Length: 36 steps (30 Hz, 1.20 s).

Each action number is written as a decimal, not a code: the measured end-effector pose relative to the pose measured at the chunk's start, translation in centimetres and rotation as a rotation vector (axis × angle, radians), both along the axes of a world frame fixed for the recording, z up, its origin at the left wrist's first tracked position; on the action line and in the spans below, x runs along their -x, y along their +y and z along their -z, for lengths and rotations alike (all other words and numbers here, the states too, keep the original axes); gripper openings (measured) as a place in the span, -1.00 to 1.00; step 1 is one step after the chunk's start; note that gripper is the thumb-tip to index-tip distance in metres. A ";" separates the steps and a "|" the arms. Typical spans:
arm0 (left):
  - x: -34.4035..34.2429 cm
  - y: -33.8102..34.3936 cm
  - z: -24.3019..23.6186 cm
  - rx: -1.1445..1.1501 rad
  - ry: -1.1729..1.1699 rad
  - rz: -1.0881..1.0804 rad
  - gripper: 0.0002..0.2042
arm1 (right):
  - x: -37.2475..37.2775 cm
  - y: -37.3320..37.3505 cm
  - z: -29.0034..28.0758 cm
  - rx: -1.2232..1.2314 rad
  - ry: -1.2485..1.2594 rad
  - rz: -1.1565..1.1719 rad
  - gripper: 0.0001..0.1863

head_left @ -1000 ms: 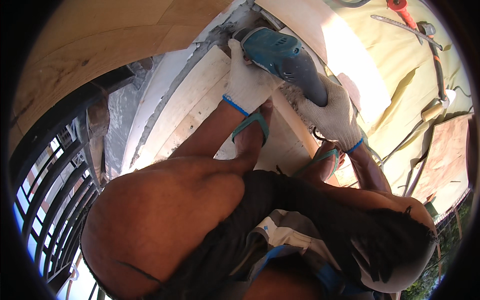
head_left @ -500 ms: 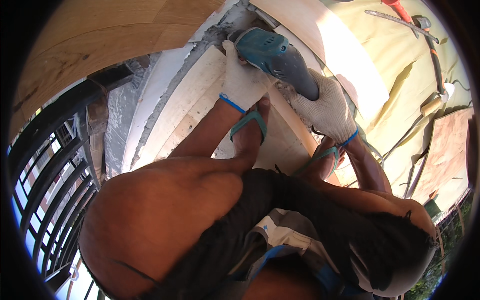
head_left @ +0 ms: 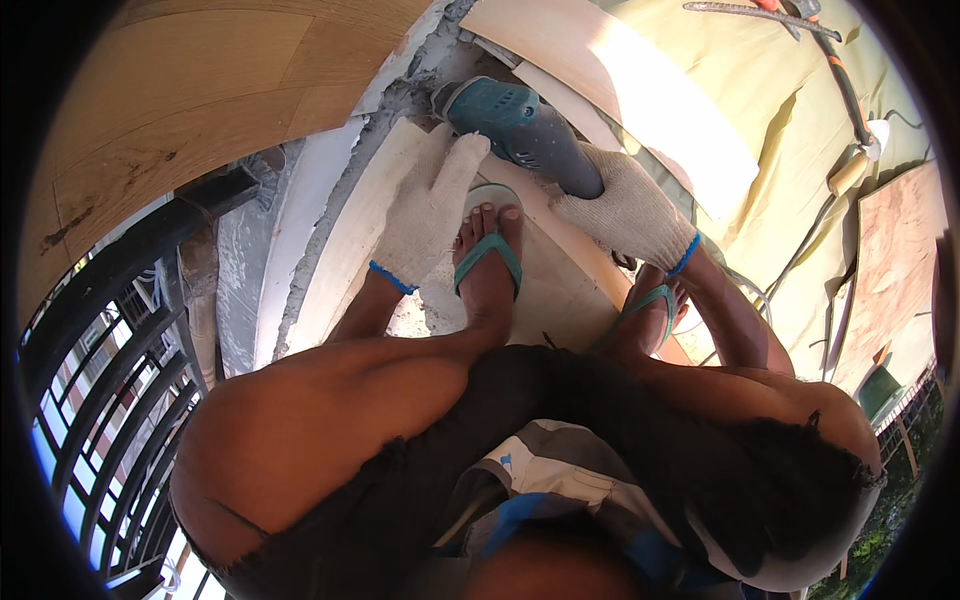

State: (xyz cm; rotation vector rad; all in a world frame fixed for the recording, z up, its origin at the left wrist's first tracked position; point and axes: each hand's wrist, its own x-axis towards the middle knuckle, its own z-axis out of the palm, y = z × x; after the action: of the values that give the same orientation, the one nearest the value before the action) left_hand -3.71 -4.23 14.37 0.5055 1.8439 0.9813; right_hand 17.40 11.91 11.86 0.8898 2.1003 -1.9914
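Observation:
My right hand (head_left: 630,205), in a cream knit glove with a blue cuff, is closed round the grey rear handle of a teal and grey power tool (head_left: 500,115). The tool lies tilted, its dark front end against rough broken concrete (head_left: 405,95); what is fitted there is hidden. My left hand (head_left: 420,205), gloved the same way, is off the tool, just below and left of its body. Its thumb stands apart from the fingers, and nothing shows in it. Under that hand runs a pale board strip (head_left: 345,235).
Wooden flooring (head_left: 210,70) spans the upper left, above a black metal railing (head_left: 110,260). My sandalled feet (head_left: 490,255) stand between the hands. At right, a hammer (head_left: 850,90) and a loose wooden panel (head_left: 890,270) lie on a yellowish sheet (head_left: 800,200).
My left hand has let go of the tool's front and drawn back down and left. The tool and right hand appear slightly lower and further left, as the whole view has shifted.

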 end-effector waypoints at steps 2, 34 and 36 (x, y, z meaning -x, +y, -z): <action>-0.4 1.4 0.2 -0.193 0.291 0.038 -0.53 | -0.1 -0.8 0.0 -0.028 -0.038 0.040 -0.56; 1.5 7.3 6.8 -0.557 0.408 0.223 -0.34 | 0.1 -0.2 0.5 0.034 0.057 0.065 -0.49; 1.8 6.5 6.7 -0.645 0.385 0.245 -0.35 | -0.1 -2.7 1.0 0.023 0.062 0.167 -0.50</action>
State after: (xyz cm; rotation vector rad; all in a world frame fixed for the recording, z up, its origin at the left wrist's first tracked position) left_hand -5.50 2.30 7.67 1.3549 1.7017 1.3724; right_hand 17.48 9.19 10.89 1.0440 2.0939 -2.1446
